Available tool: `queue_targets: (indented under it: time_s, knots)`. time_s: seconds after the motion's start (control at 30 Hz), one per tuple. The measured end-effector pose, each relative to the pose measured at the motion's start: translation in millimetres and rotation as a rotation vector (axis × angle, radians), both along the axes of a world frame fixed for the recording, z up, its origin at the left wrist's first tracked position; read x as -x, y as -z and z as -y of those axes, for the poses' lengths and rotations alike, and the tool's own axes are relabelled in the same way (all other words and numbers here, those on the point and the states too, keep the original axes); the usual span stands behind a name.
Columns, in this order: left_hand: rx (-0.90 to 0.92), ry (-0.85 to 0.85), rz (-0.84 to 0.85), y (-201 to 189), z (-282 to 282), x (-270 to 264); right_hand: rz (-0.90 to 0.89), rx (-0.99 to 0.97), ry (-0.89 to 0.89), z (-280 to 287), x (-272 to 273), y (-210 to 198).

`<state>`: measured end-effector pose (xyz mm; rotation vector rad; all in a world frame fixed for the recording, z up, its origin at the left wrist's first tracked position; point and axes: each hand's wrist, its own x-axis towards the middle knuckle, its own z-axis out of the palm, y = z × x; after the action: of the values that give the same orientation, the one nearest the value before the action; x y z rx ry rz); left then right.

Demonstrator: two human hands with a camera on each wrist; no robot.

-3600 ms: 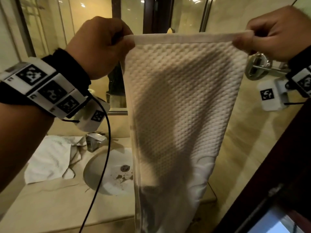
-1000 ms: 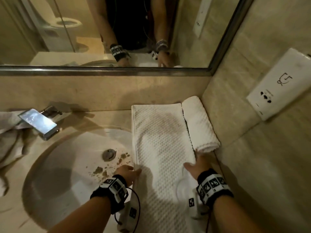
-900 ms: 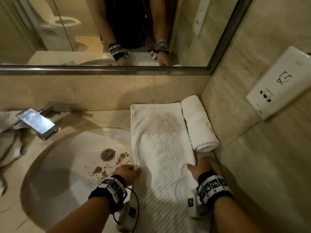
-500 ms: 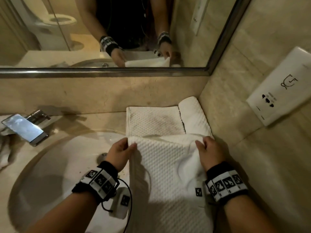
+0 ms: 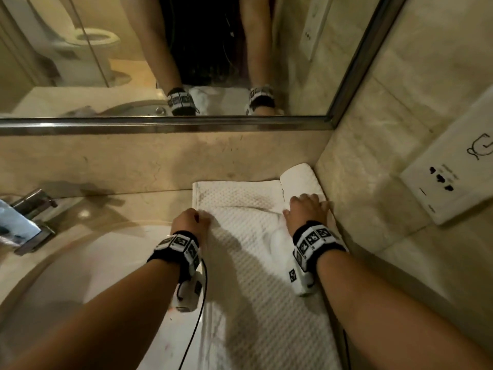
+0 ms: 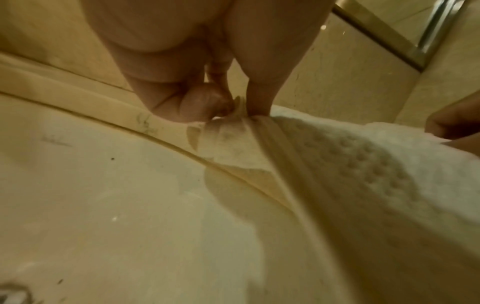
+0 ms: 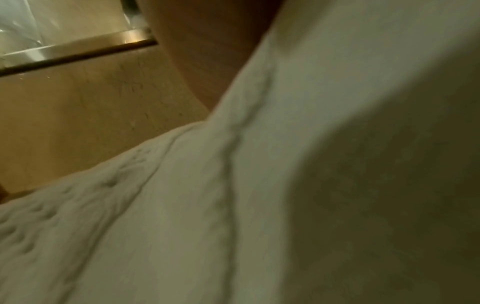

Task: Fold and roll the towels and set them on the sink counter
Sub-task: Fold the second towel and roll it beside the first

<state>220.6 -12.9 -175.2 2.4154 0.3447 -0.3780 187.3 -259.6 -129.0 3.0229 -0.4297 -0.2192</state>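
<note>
A white waffle towel [image 5: 248,252] lies lengthwise on the sink counter [image 5: 149,206], right of the basin. Its near end is folded over towards the back wall. My left hand [image 5: 192,220] pinches the folded end's left corner between thumb and finger, which the left wrist view shows close up on the towel [image 6: 337,164]. My right hand [image 5: 305,209] grips the right corner with curled fingers. It sits against a rolled white towel [image 5: 298,177] lying along the right wall. In the right wrist view the towel [image 7: 182,205] fills the frame and hides the fingertips.
The sink basin [image 5: 80,276] lies left of the towel, with a chrome faucet [image 5: 24,225] at the far left. A mirror [image 5: 160,62] runs along the back wall. The right wall carries a white socket plate [image 5: 453,182] close beside the towels.
The towel was held up in the air, then laid flat on the counter. Both hands took its near end and carried it towards the back wall, folding it over.
</note>
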Motion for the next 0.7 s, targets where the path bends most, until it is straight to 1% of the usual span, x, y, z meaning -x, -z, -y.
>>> queue_targets:
  time_s: [0.03,0.1,0.17,0.23,0.3,0.37,0.43,0.5,0.53,0.6,0.7]
  knots:
    - [-0.007,-0.016,0.002,-0.7,0.7,-0.8,0.007,0.013,-0.006,-0.7,-1.7,2.4]
    - [0.06,-0.106,-0.002,-5.4,-2.8,4.4,0.035,0.003,-0.004,-1.7,-1.4,1.4]
    - [0.113,-0.17,0.044,-10.5,-9.4,21.7,0.098,-0.091,0.042,1.4,8.0,-7.5]
    - [0.158,-0.204,0.076,-15.3,-17.5,50.1,0.19,-0.198,0.108,7.9,26.9,-20.6]
    - [0.206,-0.209,0.038,-18.0,-25.2,87.9,0.254,-0.287,0.158,14.5,54.8,-29.1]
    - [0.235,-0.16,-0.04,-17.0,-31.6,131.6,0.273,-0.369,0.202,18.4,89.0,-31.2]
    - [0.202,-0.067,-0.125,-17.0,-34.6,174.8,0.268,-0.45,0.255,18.5,123.9,-32.4]
    - [0.195,-0.018,-0.163,-20.8,-38.9,216.4,0.261,-0.534,0.306,13.4,163.3,-35.3]
    - [0.192,0.004,-0.168,-23.2,-41.6,239.7,0.237,-0.583,0.339,8.6,188.1,-35.7]
    - [0.143,0.067,-0.156,-20.7,-46.3,271.5,0.159,-0.661,0.399,3.7,225.9,-22.2]
    - [0.103,0.173,-0.135,-18.8,-54.3,319.5,0.028,-0.687,0.471,-10.0,287.5,-7.3]
